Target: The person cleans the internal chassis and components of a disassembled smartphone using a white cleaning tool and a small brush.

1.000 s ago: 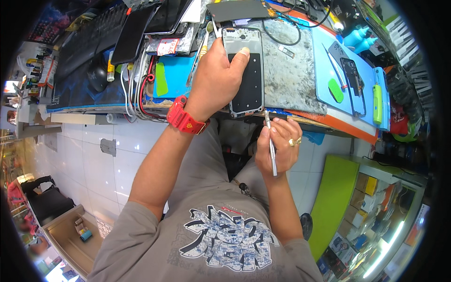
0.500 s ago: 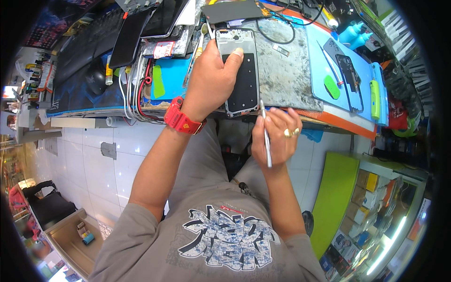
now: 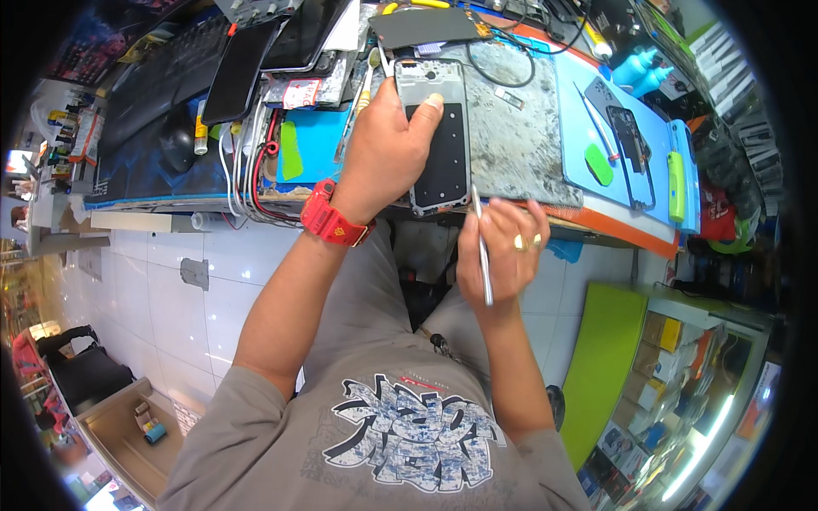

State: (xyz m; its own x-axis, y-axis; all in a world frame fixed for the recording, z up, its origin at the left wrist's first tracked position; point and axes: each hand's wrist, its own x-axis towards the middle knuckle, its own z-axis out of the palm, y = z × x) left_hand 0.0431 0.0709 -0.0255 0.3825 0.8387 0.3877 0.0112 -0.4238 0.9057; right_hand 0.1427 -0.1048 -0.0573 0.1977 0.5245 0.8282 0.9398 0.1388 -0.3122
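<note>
The opened phone [image 3: 437,136] lies back-up on the grey worn mat [image 3: 520,128] at the near edge of the table [image 3: 153,183], its lower end just overhanging that edge. The left hand [image 3: 388,149] rests flat over the phone's left side, thumb pressed on its upper dark panel, holding it down. The right hand [image 3: 503,255] is closed around thin metal tweezers [image 3: 482,247], gripped like a pen, tips pointing up to the phone's lower right corner; whether they touch cannot be told. For good work, keep the left thumb pressing firmly so the phone does not slide off the mat, and bring the tweezers in at a shallow angle along the phone's edge. Right of the phone lies a blue mat [image 3: 596,119] with a green pick [image 3: 599,164]; left of it, a bundle of cables [image 3: 256,170].
</note>
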